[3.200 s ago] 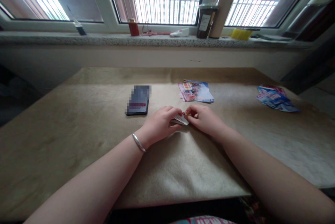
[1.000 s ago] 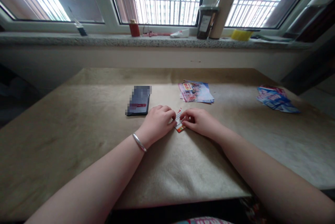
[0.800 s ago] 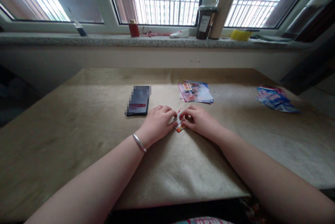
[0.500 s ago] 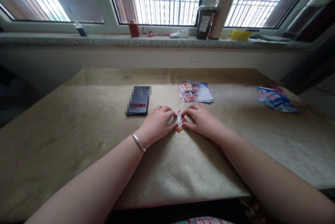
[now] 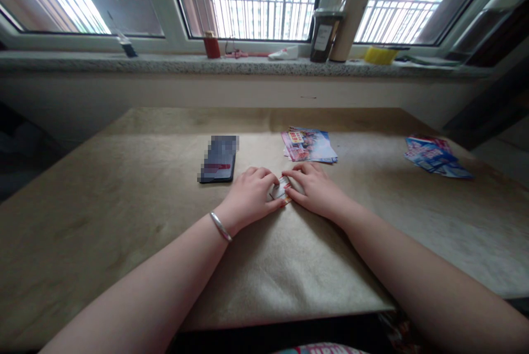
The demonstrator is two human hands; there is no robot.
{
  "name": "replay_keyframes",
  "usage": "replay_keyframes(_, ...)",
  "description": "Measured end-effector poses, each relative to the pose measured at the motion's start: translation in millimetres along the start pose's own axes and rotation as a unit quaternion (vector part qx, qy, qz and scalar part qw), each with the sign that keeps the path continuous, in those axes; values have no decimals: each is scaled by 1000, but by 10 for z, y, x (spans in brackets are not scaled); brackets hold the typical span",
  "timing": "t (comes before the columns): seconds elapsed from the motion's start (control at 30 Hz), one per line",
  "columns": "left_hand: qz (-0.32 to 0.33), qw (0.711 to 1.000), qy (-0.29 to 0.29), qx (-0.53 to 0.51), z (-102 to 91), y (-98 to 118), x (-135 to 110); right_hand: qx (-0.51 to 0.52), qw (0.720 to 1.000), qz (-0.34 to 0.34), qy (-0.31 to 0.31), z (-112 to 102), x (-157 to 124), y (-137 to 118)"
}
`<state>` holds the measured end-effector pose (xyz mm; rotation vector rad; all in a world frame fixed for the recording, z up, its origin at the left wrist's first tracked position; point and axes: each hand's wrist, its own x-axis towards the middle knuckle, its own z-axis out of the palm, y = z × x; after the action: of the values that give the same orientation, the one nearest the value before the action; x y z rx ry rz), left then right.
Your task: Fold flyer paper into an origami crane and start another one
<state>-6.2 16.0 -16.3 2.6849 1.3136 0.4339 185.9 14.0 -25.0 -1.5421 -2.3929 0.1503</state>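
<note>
To the right of the dark phone [image 5: 219, 159] and a little nearer the person, a small printed paper [image 5: 281, 189] is steadied between the left hand [image 5: 253, 191] and the right hand [image 5: 317, 189], with thumb and forefinger parted on each; whether the paper is pinched or only pressed cannot be told. A fold seems to be being worked, judging by the bent sheet, so edges to be aligned and firm fingertip pressure are probably called for next.
</note>
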Motion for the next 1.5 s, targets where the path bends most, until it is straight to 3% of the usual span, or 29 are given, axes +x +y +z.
replay_keyframes(0.77,-21,1000,-7,11,-13,5,10,-26,999,12,-15,-5,-8,-34)
replay_keyframes(1.3,-51,998,11,-44,3,-37,30,101,993,-4,55,29,0,85)
replay_keyframes(1.5,-51,995,34,-81,21,-56,45,150,986,-38,58,62,36,127)
